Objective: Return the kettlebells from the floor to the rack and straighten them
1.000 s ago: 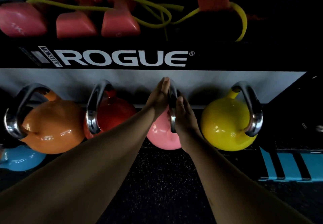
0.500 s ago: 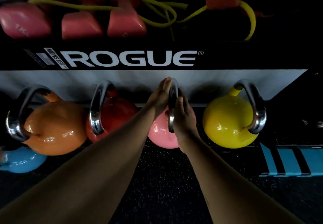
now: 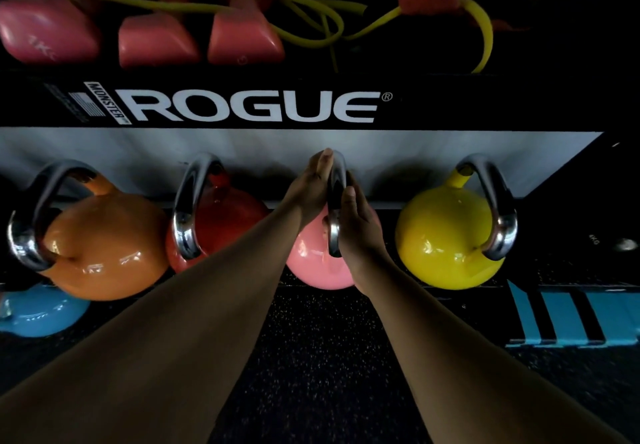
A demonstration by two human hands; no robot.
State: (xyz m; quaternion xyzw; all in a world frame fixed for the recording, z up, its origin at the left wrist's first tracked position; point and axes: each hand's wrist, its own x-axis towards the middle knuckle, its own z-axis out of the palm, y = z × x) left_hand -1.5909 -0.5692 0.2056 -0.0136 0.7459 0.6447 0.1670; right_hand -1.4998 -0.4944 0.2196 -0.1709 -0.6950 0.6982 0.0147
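A pink kettlebell (image 3: pixel 313 267) with a chrome handle sits in the middle of the rack's lower shelf (image 3: pixel 554 274). My left hand (image 3: pixel 311 189) presses flat against the left side of its handle, and my right hand (image 3: pixel 356 225) wraps the handle's right side. Beside it stand a red kettlebell (image 3: pixel 225 222), an orange kettlebell (image 3: pixel 104 253) further left and a yellow kettlebell (image 3: pixel 446 239) on the right. A blue kettlebell (image 3: pixel 38 312) lies low at the left edge, partly cut off; whether it is on the floor I cannot tell.
The black rack beam (image 3: pixel 242 106) marked ROGUE runs above the kettlebells. On the upper shelf lie pink dumbbells (image 3: pixel 159 40) and a yellow resistance band (image 3: pixel 311 17). A blue-striped mat (image 3: pixel 568 315) lies at the right on the dark speckled floor (image 3: pixel 318 357).
Both hands stay on the pink kettlebell's handle, which now stands a little straighter. The view has shifted slightly.
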